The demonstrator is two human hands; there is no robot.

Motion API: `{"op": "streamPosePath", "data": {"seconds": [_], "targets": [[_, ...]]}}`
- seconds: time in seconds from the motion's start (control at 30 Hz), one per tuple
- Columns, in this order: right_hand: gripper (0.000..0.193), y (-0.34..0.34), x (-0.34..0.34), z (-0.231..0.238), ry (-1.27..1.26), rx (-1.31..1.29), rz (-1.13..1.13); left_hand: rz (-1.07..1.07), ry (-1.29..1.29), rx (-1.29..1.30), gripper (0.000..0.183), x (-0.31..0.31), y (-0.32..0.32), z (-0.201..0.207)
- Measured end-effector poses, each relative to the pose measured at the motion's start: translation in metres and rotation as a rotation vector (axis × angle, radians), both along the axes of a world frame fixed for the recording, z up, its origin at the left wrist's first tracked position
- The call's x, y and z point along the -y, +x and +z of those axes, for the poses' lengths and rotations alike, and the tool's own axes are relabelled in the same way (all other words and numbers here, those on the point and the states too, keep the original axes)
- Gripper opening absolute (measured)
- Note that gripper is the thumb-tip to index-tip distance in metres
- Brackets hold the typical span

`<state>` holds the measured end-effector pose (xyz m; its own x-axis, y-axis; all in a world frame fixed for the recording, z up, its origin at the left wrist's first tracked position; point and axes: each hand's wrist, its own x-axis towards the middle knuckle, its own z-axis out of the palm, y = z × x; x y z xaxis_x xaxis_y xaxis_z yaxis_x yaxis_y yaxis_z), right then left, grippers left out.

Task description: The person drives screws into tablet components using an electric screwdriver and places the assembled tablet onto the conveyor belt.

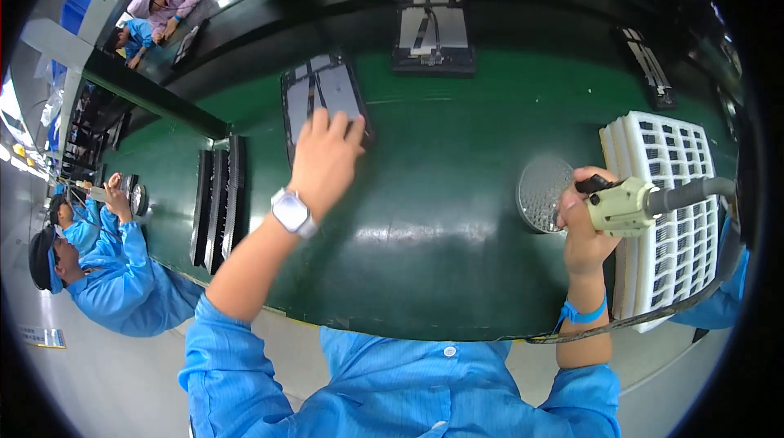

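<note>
My left hand (325, 162) reaches out over the green belt and lies flat on the near edge of a dark tablet-like device (320, 95), fingers spread on it. A silver watch sits on that wrist. My right hand (581, 225) is wrapped around a pale green electric screwdriver (633, 205), whose cable runs off to the right. The tool hangs just right of a round perforated metal dish (541, 191).
A second open device (433, 33) lies farther up the belt, a third (649, 66) at the far right. A white compartment tray (674, 217) stands at my right. Dark trays (217, 197) stand upright at left. A person in blue (106, 266) works at left.
</note>
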<state>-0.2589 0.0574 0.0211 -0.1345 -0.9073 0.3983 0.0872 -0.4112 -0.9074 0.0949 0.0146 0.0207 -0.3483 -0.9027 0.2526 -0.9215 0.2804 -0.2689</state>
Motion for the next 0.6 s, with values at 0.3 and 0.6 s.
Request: {"op": "streamPosePath", "data": {"seconds": [0.3, 0.6], "targets": [[0.031, -0.007, 0.006, -0.006, -0.010, -0.095, -0.090, 0.228, -0.112, 0.085, 0.033, 0.090, 0.027, -0.014], [0.033, -0.014, 0.003, -0.004, -0.043, -0.116, -0.074, 0.181, -0.149, -0.754, 0.080, 0.141, -0.054, -0.073]]}}
